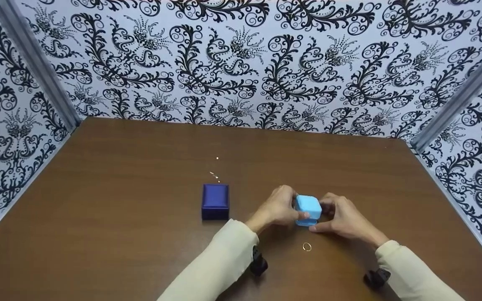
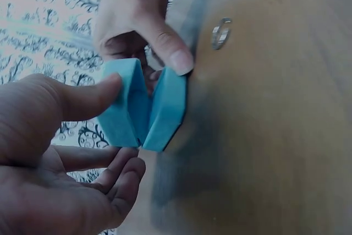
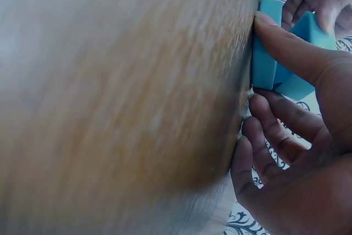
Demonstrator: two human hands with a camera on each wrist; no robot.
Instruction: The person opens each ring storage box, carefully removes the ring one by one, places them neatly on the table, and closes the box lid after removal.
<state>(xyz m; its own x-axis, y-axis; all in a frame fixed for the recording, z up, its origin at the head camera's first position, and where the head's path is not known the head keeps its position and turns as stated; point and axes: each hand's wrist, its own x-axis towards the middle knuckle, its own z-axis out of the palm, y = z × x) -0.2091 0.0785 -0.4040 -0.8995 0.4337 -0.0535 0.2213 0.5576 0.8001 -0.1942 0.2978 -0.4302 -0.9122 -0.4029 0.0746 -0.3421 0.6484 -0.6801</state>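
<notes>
A light blue ring box (image 1: 308, 205) stands on the table between both hands, its lid partly raised from the base. My left hand (image 1: 280, 207) grips the lid (image 2: 118, 103), thumb on one face and fingers on the far side. With thumb and fingers, my right hand (image 1: 344, 217) holds the base (image 3: 265, 53) low, right at the tabletop. In the left wrist view the gap between lid and base shows as a wedge; the inside is mostly hidden. A thin gold-coloured ring (image 1: 306, 247) lies on the table just in front of the box.
A dark blue, shiny jewellery box (image 1: 215, 202) sits closed to the left. Behind it lie a small glinting piece of jewellery (image 1: 214, 175) and a tiny bright dot (image 1: 217, 158). Patterned panels (image 1: 241, 62) border the brown table (image 1: 119, 188) at the back and sides.
</notes>
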